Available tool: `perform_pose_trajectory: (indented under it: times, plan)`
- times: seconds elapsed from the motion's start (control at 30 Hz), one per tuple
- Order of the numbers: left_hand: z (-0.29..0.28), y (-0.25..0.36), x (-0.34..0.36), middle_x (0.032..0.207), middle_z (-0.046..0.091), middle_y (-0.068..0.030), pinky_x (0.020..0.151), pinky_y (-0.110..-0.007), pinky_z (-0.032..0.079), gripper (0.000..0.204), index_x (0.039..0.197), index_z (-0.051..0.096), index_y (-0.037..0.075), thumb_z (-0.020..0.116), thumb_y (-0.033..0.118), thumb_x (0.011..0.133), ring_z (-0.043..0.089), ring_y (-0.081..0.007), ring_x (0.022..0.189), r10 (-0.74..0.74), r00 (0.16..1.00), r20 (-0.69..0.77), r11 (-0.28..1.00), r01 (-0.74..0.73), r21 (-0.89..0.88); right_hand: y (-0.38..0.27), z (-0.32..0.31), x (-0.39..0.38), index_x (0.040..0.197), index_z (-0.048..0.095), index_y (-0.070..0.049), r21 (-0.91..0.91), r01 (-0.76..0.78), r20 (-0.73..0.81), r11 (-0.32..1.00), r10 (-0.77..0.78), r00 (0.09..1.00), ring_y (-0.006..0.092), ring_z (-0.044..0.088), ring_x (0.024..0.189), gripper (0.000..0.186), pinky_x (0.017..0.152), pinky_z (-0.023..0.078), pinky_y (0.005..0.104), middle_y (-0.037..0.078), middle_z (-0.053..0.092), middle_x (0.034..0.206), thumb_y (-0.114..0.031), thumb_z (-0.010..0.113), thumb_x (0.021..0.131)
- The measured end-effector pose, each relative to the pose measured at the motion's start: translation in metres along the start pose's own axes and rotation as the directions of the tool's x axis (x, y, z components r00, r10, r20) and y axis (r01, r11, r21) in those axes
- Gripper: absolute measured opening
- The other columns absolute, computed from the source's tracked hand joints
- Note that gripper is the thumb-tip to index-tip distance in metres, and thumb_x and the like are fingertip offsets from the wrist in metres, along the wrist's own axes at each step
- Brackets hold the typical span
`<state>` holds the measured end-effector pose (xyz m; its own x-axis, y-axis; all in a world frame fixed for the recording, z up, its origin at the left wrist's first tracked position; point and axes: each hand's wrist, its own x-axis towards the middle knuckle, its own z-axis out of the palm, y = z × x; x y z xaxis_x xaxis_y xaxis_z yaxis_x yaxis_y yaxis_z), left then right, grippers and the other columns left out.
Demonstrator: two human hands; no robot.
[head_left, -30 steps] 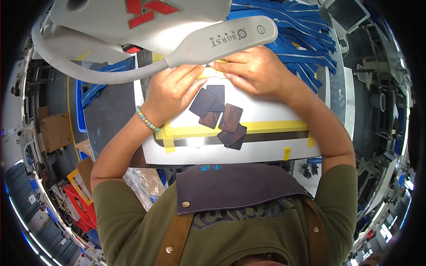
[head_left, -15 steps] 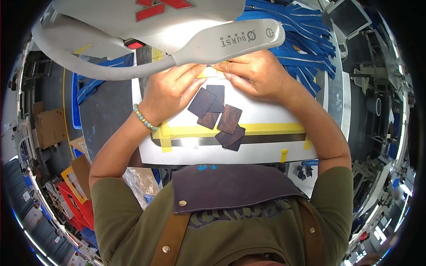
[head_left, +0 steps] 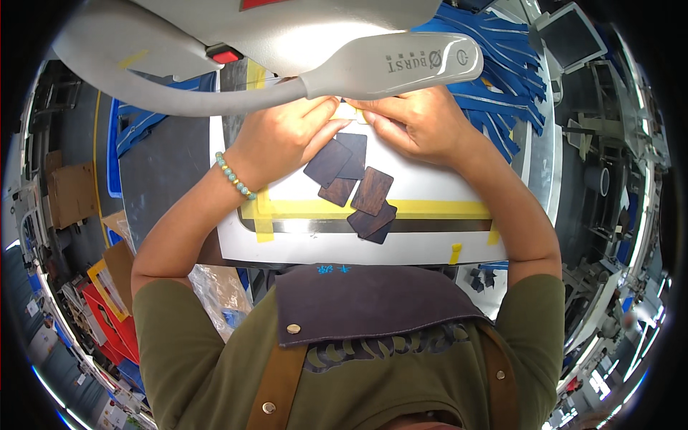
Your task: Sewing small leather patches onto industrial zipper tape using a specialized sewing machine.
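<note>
Far left, blue zippers (head_left: 140, 132) lie by the table. My left hand (head_left: 283, 136) is curled, thumb and finger close together; I can't tell what it pinches. Six thin dark patches (head_left: 328, 163) lie loose on the white board (head_left: 437, 179), so I guess they are left to do. The yellow strip (head_left: 345, 113) is between my fingertips, maybe part done. A grey bendy arm (head_left: 390, 66) covers its far side. My right hand (head_left: 419, 122) is curled too, its hold hidden, beside a big blue zipper pile (head_left: 494, 104).

left hand (head_left: 279, 140): thumb's closer to right hand (head_left: 423, 122)
lamp (head_left: 401, 66): further right in view
red badge (head_left: 261, 3): mostly cropped out now
</note>
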<state>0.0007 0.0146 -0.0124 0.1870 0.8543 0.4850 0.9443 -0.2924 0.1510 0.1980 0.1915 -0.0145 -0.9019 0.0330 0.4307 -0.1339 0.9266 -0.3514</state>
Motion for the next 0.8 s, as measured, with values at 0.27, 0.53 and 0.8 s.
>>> perform_pose_trajectory:
  times: [0.27, 0.53, 0.8]
  plan:
    - [0.002, -0.002, -0.003, 0.113, 0.077, -0.0073, 0.085, -0.037, 0.057, 0.033, 0.118, 0.076, 0.004, 0.079, 0.023, 0.092, 0.072, -0.0235, 0.099, 0.04, 0.999, -0.037, 0.996, -0.036, 0.084, -0.003, 0.001, 0.004, 0.109, 0.076, -0.008, 0.041, 0.004, 0.01, 0.999, -0.004, 1.0, 0.0298, 0.066, 0.117, 0.022, 0.099, 0.052, 0.0453, 0.006, 0.072, 0.124, -0.015, 0.074, 0.088]
    - [-0.005, -0.012, -0.005, 0.128, 0.076, -0.0061, 0.098, -0.039, 0.057, 0.038, 0.132, 0.074, 0.005, 0.075, 0.017, 0.096, 0.071, -0.0236, 0.112, -0.018, 0.996, 0.086, 0.994, 0.027, -0.101, -0.004, -0.003, 0.004, 0.112, 0.078, -0.009, 0.001, 0.015, -0.009, 1.0, -0.015, 1.0, 0.0272, 0.067, 0.117, 0.029, 0.1, 0.053, 0.0417, 0.005, 0.074, 0.123, -0.021, 0.082, 0.087]
    - [-0.009, 0.001, -0.009, 0.132, 0.074, -0.0059, 0.107, -0.041, 0.05, 0.036, 0.127, 0.074, 0.004, 0.077, 0.018, 0.094, 0.063, -0.0251, 0.123, -0.02, 0.997, 0.08, 1.0, 0.021, -0.02, -0.005, -0.015, 0.001, 0.1, 0.082, -0.008, -0.198, 0.038, -0.232, 0.979, -0.084, 0.969, 0.024, 0.075, 0.087, 0.016, 0.077, 0.058, 0.0354, 0.005, 0.08, 0.098, -0.012, 0.084, 0.084]
